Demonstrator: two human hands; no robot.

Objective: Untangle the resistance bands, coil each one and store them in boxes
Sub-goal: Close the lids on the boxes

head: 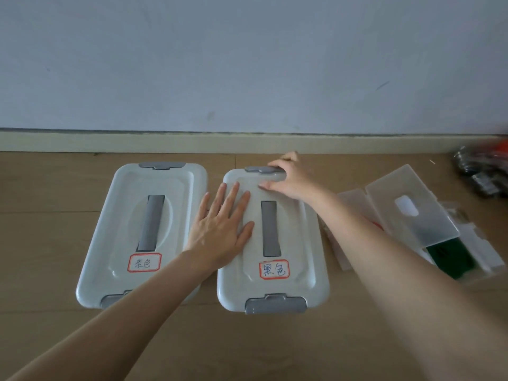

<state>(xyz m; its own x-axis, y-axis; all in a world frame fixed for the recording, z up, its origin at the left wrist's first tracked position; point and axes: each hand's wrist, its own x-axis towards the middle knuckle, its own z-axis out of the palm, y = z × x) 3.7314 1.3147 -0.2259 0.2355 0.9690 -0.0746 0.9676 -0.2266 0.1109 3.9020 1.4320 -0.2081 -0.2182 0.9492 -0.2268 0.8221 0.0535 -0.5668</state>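
Observation:
Two pale grey lidded boxes lie side by side on the wooden floor, each with a grey handle, grey end latches and a red-framed handwritten label. The left box (110, 243) is closed. My left hand (222, 229) lies flat, fingers spread, on the lid of the right box (299, 270). My right hand (288, 177) is at that box's far end, with fingers curled over the far grey latch (261, 169). A blurred dark and orange pile, possibly the bands (483, 171), sits at the far right edge.
Right of the boxes lies an open clear plastic case (406, 204) with something dark green (450, 257) under it. A skirting board (192, 141) and a grey wall run behind the boxes. Bare wooden floor lies in front.

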